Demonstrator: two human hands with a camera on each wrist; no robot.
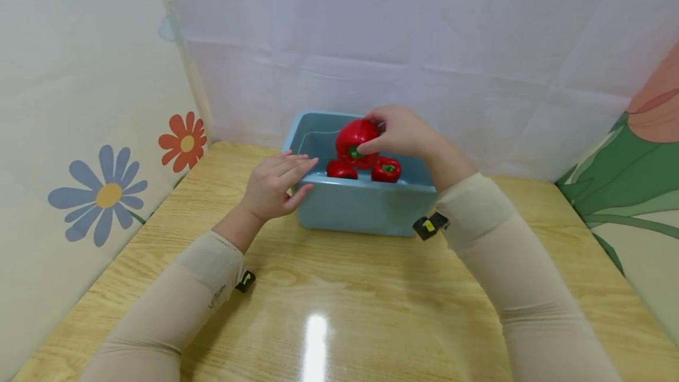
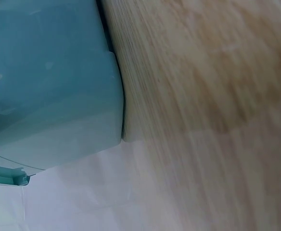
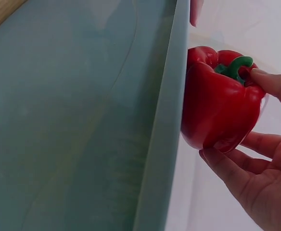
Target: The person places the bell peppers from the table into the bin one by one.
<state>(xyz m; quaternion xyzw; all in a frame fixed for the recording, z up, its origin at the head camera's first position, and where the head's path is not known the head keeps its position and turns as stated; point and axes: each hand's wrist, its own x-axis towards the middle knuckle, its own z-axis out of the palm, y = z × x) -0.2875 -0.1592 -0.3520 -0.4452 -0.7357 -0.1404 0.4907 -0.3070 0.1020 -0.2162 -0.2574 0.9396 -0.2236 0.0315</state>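
Observation:
My right hand (image 1: 403, 131) grips a large red bell pepper (image 1: 351, 134) by its side, thumb near the green stem, over the blue plastic bin (image 1: 366, 208). The right wrist view shows the same pepper (image 3: 222, 103) between thumb and fingers, partly hidden by the bin's rim (image 3: 172, 106). Inside the bin lie a red pepper (image 1: 342, 170) at the left and another bell pepper (image 1: 386, 170) with its green stem showing. At the front left corner of the bin, my left hand (image 1: 276, 184) has its fingers extended over the rim; whether it presses there, I cannot tell.
The bin stands on a wood-grain table (image 1: 339, 287), close to a white cloth backdrop (image 1: 339, 46). Flower-patterned panels flank the table at the left (image 1: 53, 111) and right (image 1: 636, 193). In the left wrist view, the bin's wall (image 2: 49, 86) meets the tabletop (image 2: 188, 86).

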